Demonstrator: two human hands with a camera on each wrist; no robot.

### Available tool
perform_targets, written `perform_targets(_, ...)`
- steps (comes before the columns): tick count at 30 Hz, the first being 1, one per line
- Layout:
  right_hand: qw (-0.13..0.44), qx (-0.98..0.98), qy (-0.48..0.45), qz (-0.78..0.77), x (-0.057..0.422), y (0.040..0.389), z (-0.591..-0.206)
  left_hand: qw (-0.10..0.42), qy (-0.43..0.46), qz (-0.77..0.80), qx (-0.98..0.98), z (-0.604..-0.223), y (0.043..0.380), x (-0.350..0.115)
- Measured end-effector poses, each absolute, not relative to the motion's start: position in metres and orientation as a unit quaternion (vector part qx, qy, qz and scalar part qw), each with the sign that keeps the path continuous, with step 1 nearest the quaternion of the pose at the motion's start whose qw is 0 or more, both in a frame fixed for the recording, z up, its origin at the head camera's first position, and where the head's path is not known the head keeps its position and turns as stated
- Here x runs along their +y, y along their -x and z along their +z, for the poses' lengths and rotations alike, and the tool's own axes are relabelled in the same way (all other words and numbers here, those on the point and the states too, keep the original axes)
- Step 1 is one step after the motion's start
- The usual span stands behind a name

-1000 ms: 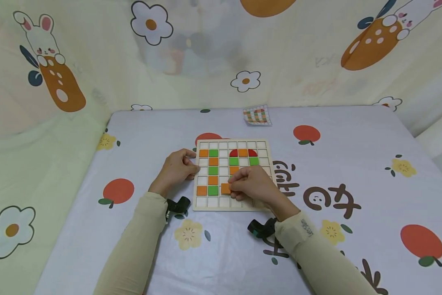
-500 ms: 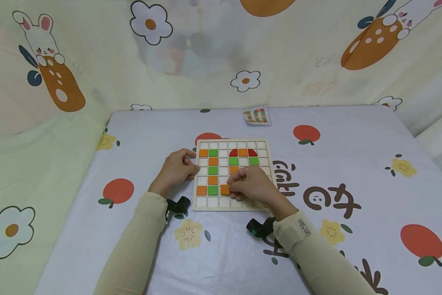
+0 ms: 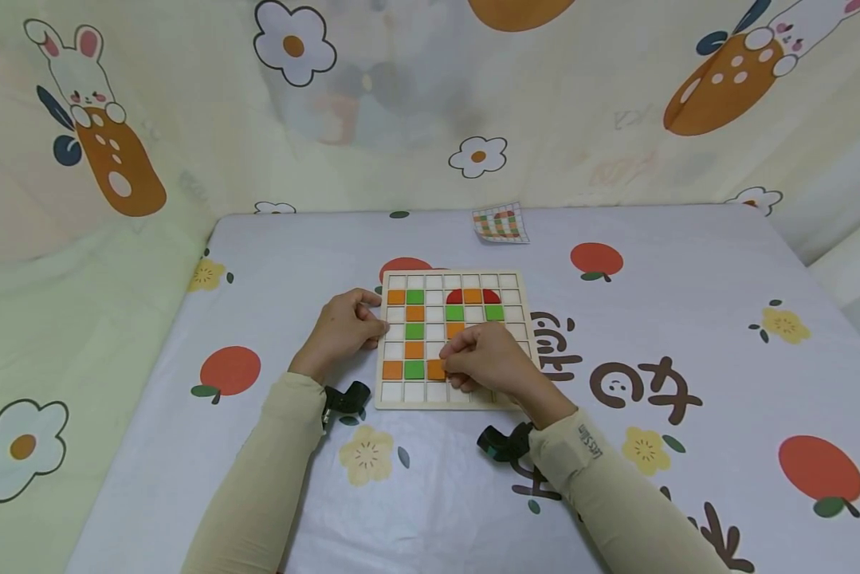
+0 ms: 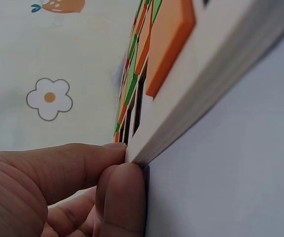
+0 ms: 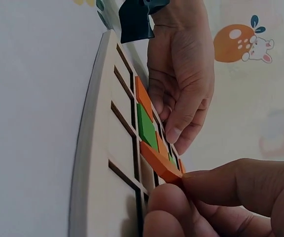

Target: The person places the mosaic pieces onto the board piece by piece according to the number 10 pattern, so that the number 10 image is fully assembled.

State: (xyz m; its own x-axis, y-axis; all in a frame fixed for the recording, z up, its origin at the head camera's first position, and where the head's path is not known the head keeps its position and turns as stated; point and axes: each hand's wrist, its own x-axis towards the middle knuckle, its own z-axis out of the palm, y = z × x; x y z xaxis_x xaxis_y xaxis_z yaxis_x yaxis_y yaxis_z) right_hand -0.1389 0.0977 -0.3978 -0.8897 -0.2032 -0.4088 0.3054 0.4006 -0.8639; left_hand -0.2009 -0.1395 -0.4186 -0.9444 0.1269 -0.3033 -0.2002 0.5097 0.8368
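Observation:
A wooden grid board [image 3: 450, 405] lies on the table with orange and green square tiles and two red rounded pieces in its cells. My left hand [image 3: 338, 331] holds the board's left edge; the left wrist view shows the thumb and a finger pinching the rim [image 4: 181, 113]. Between thumb and fingertips, my right hand [image 3: 492, 363] pinches an orange square tile [image 3: 435, 369], right of a green tile [image 3: 414, 370] in the second row from the front. That orange tile [image 5: 158, 162] sits tilted, one edge raised, in the right wrist view. My right hand hides several cells.
A small printed card [image 3: 500, 224] with a coloured grid pattern lies beyond the board, its near edge slightly curled. The table wears a white cloth [image 3: 688, 303] printed with fruit and flowers. Behind it hangs a patterned curtain [image 3: 401, 175]. Black cameras are strapped at both wrists.
My right hand has shifted slightly left with the orange tile, which has come lower and closer to the green tile beside it. The left hand stays at the board's edge.

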Motion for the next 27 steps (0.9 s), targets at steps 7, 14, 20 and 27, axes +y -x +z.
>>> perform_targets(7,0.226,0.804,-0.029,-0.549,0.098,0.138,-0.4,0.165,0.02,0.493,0.854,-0.419,0.201,-0.139)
perform_targets(14,0.226,0.8,-0.024,-0.555,0.099,0.138,-0.4,0.165,0.02,0.494,0.853,-0.42,0.201,-0.139)
perform_targets(20,0.229,0.8,-0.002,-0.555,0.1,0.139,-0.402,0.163,0.021,0.493,0.854,-0.42,0.203,-0.142)
perform_targets(27,0.226,0.834,0.056,-0.501,0.122,0.145,-0.388,0.157,0.019,0.49,0.857,-0.42,0.203,-0.143)
